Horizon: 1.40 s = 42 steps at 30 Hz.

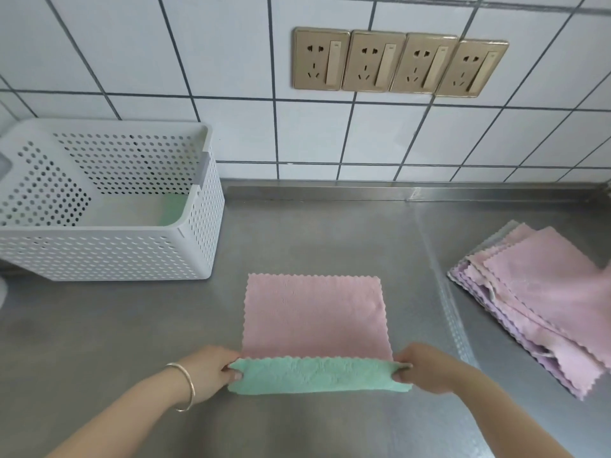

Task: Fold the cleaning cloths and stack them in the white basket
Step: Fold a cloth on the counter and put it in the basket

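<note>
While both near corners were lifted, the fold was under way, as recorded below.

Left hand [211, 370]: pinched the near-left corner of the cloth [314, 317]; the grip was closed on the fabric, thumb and fingers curled round the edge. A thin bangle [185, 386] sat on the wrist.

Right hand [423, 368]: pinched the near-right corner in the same manner, grip closed on the fabric.

Reason for hold: a corner held in each hand kept the near edge taut and level, so that, in all likelihood, it could be carried squarely onto the far edge.

Cloth position: it lay flat on the counter [132, 342], pink face up. The near strip was turned over, showing a green underside.

Fold progress: judged early; only the near strip was turned.

Unfolded pile [535, 292]: pink and lilac cloths lay fanned on the counter to the right, well apart from the working cloth and clear of the fold path.

White basket [109, 239]: stood at the far left of the counter, near the cloth but not touching it. Something green showed at its bottom, possibly a folded cloth; this could not be confirmed.

Obstructions: none seen between cloth and basket.

Wall: white tiles carried four gold sockets [400, 62] in a row, above the working area.
</note>
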Tool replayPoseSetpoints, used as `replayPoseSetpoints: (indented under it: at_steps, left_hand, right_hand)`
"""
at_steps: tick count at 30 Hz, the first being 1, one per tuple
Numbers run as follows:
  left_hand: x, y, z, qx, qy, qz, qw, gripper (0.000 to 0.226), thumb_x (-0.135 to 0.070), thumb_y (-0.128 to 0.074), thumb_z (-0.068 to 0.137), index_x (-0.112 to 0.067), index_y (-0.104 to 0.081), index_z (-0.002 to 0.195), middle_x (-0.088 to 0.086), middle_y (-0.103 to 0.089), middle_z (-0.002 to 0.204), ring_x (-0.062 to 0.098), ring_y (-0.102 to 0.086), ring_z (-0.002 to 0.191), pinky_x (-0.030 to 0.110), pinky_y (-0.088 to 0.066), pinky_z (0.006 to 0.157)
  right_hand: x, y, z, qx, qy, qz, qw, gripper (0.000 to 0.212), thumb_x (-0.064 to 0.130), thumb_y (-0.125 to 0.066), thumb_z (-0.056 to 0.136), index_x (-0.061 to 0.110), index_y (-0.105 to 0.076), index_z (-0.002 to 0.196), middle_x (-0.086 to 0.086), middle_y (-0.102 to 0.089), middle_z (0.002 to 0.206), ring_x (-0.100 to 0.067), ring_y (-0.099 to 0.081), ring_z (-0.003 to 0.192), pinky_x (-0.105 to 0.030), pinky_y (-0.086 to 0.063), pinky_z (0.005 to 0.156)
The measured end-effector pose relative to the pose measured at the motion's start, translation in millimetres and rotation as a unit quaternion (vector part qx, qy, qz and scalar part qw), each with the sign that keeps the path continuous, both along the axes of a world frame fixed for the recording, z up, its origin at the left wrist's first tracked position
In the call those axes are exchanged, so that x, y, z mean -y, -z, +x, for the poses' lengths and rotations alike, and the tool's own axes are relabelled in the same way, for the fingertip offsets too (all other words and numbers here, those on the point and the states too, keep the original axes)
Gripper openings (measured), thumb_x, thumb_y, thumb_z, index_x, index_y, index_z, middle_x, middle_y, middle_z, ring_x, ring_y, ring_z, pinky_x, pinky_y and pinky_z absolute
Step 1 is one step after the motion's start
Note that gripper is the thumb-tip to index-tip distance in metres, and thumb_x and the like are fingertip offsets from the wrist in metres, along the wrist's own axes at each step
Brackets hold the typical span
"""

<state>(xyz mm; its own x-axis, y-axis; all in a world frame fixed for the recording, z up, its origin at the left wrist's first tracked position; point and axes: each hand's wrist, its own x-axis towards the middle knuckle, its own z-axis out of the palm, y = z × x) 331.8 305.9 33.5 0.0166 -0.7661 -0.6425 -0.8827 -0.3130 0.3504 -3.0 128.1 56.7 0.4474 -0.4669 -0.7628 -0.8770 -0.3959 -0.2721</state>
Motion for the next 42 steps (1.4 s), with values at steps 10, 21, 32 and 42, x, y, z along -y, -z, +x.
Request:
replayPoseSetpoints:
  at_steps: [10,21,32,42]
  left_hand:
    - [57,-9,12,-0.221,-0.374,-0.083,0.897,0.02,-0.011,-0.051,0.094,-0.024,-0.064,0.084,-0.004,-0.066,0.084,0.018,-0.06,0.083,0.028,-0.046,0.077]
    - [98,18,11,0.014,-0.371,-0.102,0.923,0.03,-0.022,-0.047,0.095,-0.009,-0.058,0.119,0.013,-0.064,0.115,0.028,-0.058,0.102,0.025,-0.036,0.074]
    - [105,31,14,0.054,-0.364,-0.071,0.927,0.03,-0.03,-0.047,0.094,-0.01,-0.057,0.114,0.013,-0.063,0.114,0.03,-0.057,0.105,0.031,-0.043,0.085]
    - [84,24,-50,0.173,-0.132,-0.277,0.936,0.049,-0.049,-0.035,0.083,-0.026,-0.057,0.121,0.0,-0.06,0.126,0.027,-0.057,0.116,0.048,-0.045,0.094]
  right_hand:
    - [35,9,30,0.196,0.393,-0.005,0.898,0.02,0.016,-0.057,0.091,0.003,-0.065,0.104,-0.009,-0.067,0.095,-0.023,-0.062,0.084,-0.033,-0.049,0.073]
    - [63,32,73,0.116,0.351,-0.13,0.92,0.031,0.024,-0.046,0.095,0.004,-0.057,0.116,-0.015,-0.061,0.102,-0.025,-0.048,0.081,-0.029,-0.038,0.068]
    - [60,41,82,0.083,0.375,-0.179,0.906,0.025,0.035,-0.048,0.094,0.011,-0.054,0.099,-0.008,-0.061,0.091,-0.026,-0.057,0.081,-0.034,-0.048,0.068]
    - [11,26,57,0.106,0.449,-0.199,0.865,0.059,0.042,-0.054,0.086,0.018,-0.032,0.135,0.0,-0.064,0.09,-0.022,-0.058,0.086,-0.034,-0.047,0.071]
